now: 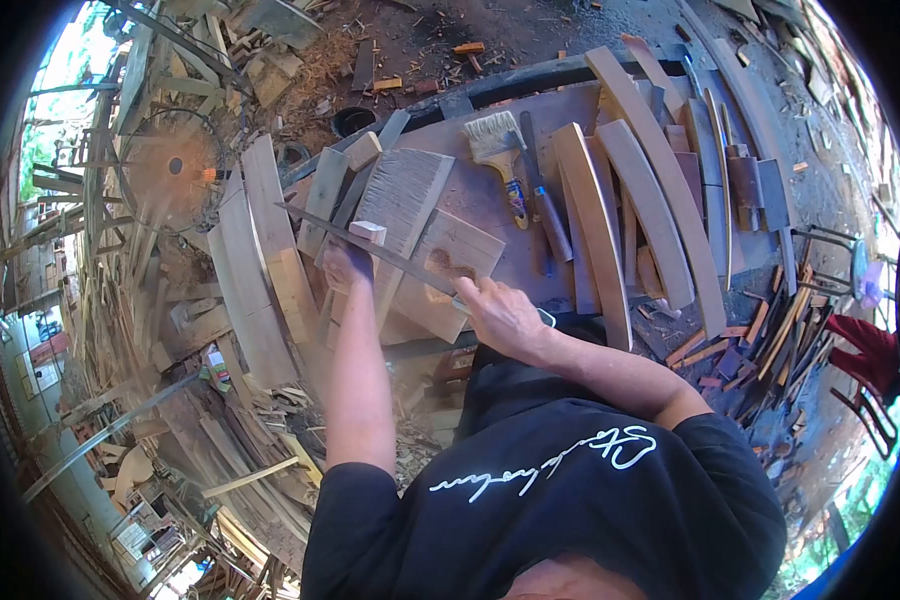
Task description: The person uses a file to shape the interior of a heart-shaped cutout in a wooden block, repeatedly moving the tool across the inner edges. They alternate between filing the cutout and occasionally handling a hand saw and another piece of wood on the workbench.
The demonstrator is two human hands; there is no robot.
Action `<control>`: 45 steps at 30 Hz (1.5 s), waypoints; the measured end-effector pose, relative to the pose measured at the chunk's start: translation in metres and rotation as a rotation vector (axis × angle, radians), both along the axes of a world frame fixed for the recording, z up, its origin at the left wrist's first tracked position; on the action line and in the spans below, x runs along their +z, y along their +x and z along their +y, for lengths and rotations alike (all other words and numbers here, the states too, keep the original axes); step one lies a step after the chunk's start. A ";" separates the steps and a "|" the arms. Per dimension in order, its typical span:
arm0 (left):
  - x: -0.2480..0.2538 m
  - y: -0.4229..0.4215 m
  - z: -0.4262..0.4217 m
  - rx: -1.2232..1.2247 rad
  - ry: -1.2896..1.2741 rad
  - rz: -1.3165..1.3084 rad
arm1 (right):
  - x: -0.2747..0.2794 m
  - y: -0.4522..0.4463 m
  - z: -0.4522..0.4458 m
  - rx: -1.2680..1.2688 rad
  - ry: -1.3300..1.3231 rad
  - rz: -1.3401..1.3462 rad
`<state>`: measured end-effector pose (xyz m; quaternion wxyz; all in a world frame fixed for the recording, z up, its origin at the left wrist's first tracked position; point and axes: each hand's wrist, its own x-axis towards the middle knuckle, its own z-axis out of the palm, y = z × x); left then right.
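Note:
My left hand (348, 268) is closed on a small pale wood block (368, 232), its fingers partly hidden. A long narrow saw blade (400, 262) crosses beside this block, tapering to a point at the upper left. At its other end my right hand (502, 315) is wrapped round the handle, which is mostly hidden. Beneath the blade lie a grooved grey board (402, 185) and a flat wooden piece (482, 245) with a dark shaped hollow.
Right of the boards lie a wide brush (495, 145), a dark-handled tool (552, 222) and curved wooden pieces (642, 205). A round blade (175, 165) stands at the upper left. Scrap wood (760, 330) covers the floor, and long planks (245, 280) lie at left.

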<state>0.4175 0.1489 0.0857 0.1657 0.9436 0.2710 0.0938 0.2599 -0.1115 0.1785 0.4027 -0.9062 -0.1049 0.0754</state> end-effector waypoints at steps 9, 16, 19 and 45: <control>0.007 -0.002 -0.007 -0.015 0.146 0.189 | 0.018 0.001 -0.020 0.052 -0.150 -0.075; -0.026 0.003 0.007 -0.156 0.151 0.042 | -0.005 0.031 0.013 0.066 -0.052 -0.022; 0.021 0.004 -0.023 0.024 0.025 0.143 | 0.020 0.002 -0.026 0.073 -0.079 0.013; -0.034 0.005 0.001 -0.120 0.098 -0.067 | 0.014 0.037 0.015 0.044 -0.006 -0.002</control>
